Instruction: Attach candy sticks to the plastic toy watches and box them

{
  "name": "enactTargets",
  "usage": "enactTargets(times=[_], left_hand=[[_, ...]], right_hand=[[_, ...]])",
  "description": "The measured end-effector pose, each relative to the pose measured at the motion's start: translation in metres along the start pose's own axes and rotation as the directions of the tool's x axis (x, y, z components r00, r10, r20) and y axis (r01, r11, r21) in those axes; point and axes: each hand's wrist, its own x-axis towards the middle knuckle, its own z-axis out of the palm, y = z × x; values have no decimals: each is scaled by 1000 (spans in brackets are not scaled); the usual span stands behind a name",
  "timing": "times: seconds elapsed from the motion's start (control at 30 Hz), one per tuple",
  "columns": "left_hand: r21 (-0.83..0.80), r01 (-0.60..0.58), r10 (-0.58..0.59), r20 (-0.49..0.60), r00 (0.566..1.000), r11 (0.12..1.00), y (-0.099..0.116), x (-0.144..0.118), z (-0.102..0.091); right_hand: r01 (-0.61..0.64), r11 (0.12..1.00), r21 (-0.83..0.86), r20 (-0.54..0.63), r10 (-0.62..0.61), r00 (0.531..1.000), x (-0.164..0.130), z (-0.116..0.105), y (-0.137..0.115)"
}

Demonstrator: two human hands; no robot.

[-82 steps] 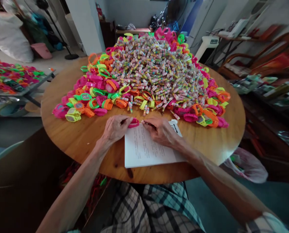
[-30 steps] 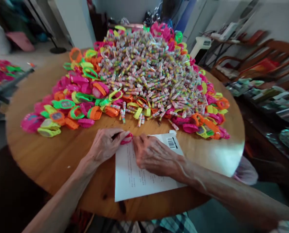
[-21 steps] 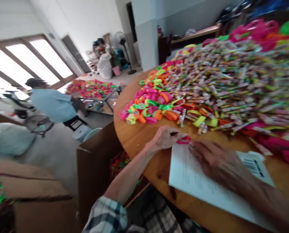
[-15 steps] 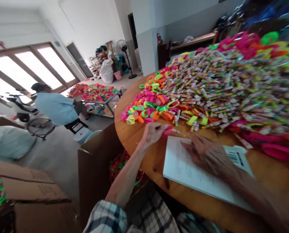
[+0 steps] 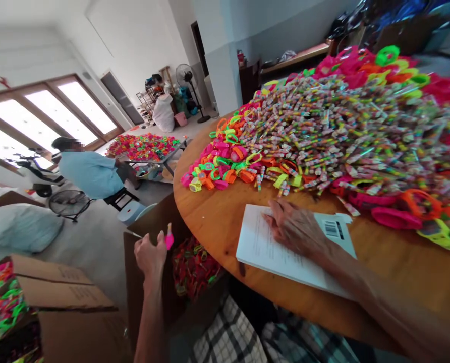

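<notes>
My left hand (image 5: 151, 257) is over the open cardboard box beside the table. At its fingertips is a small pink toy watch (image 5: 169, 240) with a pale tip sticking up; the grip is partly hidden. Inside the box lies a heap of red, green and yellow pieces (image 5: 194, 267). My right hand (image 5: 295, 227) rests on a white paper pad (image 5: 263, 252) with a barcode label, its fingers extended and holding nothing. Just beyond it on the round wooden table (image 5: 206, 222) are wrapped candy sticks (image 5: 304, 131) and bright toy watches (image 5: 225, 164) in a large pile.
A second carton (image 5: 69, 287) with colourful watches stands at lower left. Farther back, a person in a light blue shirt (image 5: 87, 174) sits by a low table heaped with watches (image 5: 145, 147). A floor fan (image 5: 69, 202) and a white sack (image 5: 20, 227) are on the left.
My left hand has moved left and down from the table edge to over the box, carrying the pink toy watch. My right hand stays on the pad. The view has shifted slightly.
</notes>
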Motion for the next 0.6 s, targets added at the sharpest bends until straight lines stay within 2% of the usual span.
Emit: enactTargets(times=[0.03,0.1,0.2,0.27,0.37,0.47,0.6], left_hand=[[-13,-13,13,-7,1000,1000,0,-1,5],[-86,-105,110,44,993,991,18,2,20],[-179,-253,274,106,956,951,66,21,43],[-204,-309,338,125,933,929,97,40,56],[-220,-366,406,178,896,904,129,62,75],[-223,-385,433,233,871,896,140,74,90],[-272,-405,471,256,844,873,131,81,101]], right_hand=[[1,1000,-1,-9,-1,1000,0,1,1],[4,1000,-1,-26,-4,1000,0,6,4],[30,999,12,-81,-29,996,-2,12,9],[48,999,19,-117,-46,992,-2,16,12],[66,998,18,-132,-63,989,-3,18,15],[70,997,29,-134,-65,989,-3,19,16],[79,994,74,-128,-69,989,-2,20,18]])
